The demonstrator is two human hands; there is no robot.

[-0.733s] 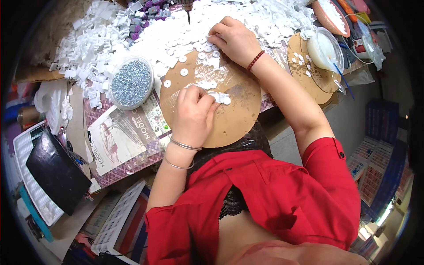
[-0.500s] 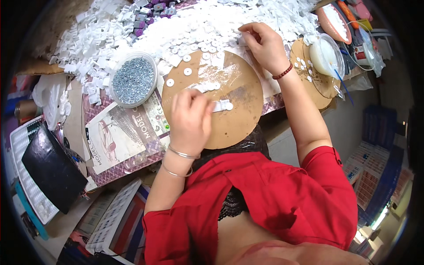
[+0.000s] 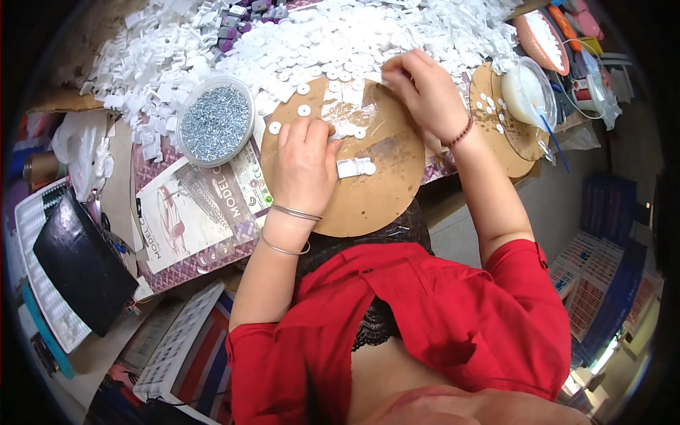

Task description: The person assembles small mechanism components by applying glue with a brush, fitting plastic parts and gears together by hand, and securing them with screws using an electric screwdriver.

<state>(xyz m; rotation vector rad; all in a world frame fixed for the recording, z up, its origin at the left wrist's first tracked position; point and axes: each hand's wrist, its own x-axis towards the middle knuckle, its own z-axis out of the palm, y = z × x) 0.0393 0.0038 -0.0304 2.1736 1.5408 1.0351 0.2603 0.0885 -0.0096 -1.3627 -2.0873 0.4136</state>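
On the round brown board point(image 3: 368, 205), my left hand point(image 3: 308, 166) is closed, its bent fingers over the left end of a small white plastic part point(image 3: 344, 130) with a white disc beside it. Just below it lies another flat white part with a disc point(image 3: 355, 167) at its right end. Several loose white discs point(image 3: 304, 110) rest on the board's far left. Above the right rim of the board, my right hand point(image 3: 428, 95) has thumb and fingers pinched together; whatever sits between the tips is hidden.
A large heap of white discs point(image 3: 340, 42) and white plastic pieces point(image 3: 134, 78) spreads along the back. Left of the board stands a clear tub of small metal pins point(image 3: 216, 120). To the right are another cardboard round point(image 3: 496, 149), a tub of white paste point(image 3: 524, 92) and a pink bowl point(image 3: 542, 42).
My left hand has moved away from me, from beside the lower white part to the upper one. My right hand has come slightly down and nearer the board.
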